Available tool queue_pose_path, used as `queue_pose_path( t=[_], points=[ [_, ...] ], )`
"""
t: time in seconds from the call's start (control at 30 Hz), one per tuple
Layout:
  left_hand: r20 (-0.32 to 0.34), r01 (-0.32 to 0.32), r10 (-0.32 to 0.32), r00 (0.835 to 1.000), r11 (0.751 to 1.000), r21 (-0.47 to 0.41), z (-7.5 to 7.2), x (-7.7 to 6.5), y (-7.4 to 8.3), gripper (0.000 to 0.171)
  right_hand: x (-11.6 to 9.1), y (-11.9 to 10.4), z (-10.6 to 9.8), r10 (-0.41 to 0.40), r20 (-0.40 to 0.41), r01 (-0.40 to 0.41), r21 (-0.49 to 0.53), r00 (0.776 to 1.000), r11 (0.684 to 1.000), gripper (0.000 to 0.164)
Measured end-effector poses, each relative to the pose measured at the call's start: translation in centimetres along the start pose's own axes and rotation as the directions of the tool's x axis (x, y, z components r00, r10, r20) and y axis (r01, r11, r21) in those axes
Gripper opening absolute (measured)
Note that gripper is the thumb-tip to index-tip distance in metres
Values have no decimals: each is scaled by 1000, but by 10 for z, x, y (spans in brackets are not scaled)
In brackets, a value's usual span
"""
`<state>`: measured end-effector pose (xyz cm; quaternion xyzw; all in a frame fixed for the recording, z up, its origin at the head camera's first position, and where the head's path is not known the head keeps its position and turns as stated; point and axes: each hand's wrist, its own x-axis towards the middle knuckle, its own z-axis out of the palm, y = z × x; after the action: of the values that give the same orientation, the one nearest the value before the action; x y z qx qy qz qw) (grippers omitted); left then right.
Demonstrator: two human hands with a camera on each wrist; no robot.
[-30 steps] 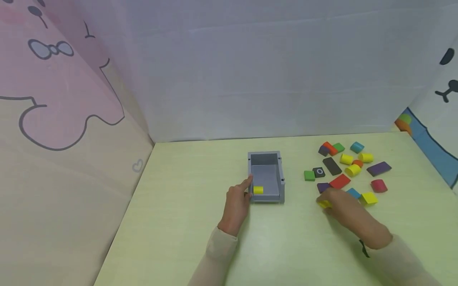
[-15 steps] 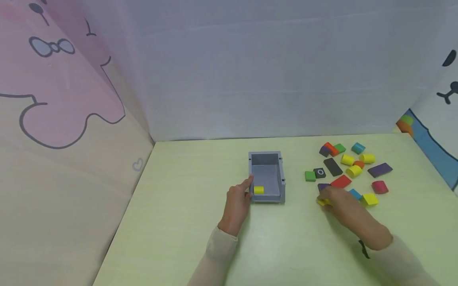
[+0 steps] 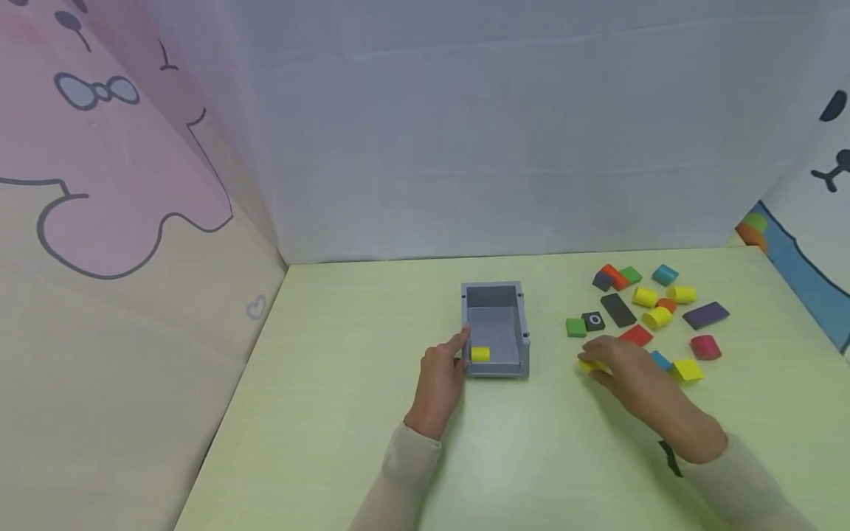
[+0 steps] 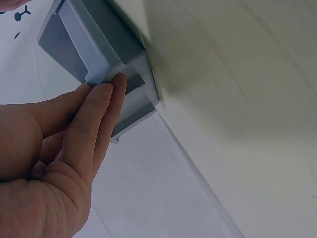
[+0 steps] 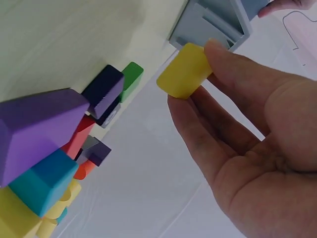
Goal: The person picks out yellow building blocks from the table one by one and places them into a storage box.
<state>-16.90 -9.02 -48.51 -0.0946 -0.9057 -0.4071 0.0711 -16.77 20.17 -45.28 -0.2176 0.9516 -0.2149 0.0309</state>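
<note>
My left hand holds the near left side of a small grey box, thumb and fingertips at its edge. In the left wrist view the fingertips meet the corner of the box. A yellow cylinder lies inside, near the box's front left corner. Right of the box, my right hand pinches a yellow block between thumb and fingers. The right wrist view shows this block raised at the fingertips, its far side hidden.
Several coloured blocks lie on the table's right side: a green square, a black block with a ring mark, a dark slab, a red slab and a purple slab. A white cloth wall stands behind.
My right hand has moved slightly up and left with the yellow block, covering the purple block that showed above it earlier. The left hand and grey box have stayed in place.
</note>
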Motion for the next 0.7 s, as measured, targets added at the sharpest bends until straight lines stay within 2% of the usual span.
queue_pose_path(
  t=[0.37,0.7],
  points=[
    [6,4,-4,1000,1000,-1,-2,2,1,56,14,-17,-9,-107,-141,108,0,984,994,36],
    [12,22,-22,1000,1000,-5,0,1,0,57,25,-32,-12,-138,-149,143,20,979,990,34]
  ],
)
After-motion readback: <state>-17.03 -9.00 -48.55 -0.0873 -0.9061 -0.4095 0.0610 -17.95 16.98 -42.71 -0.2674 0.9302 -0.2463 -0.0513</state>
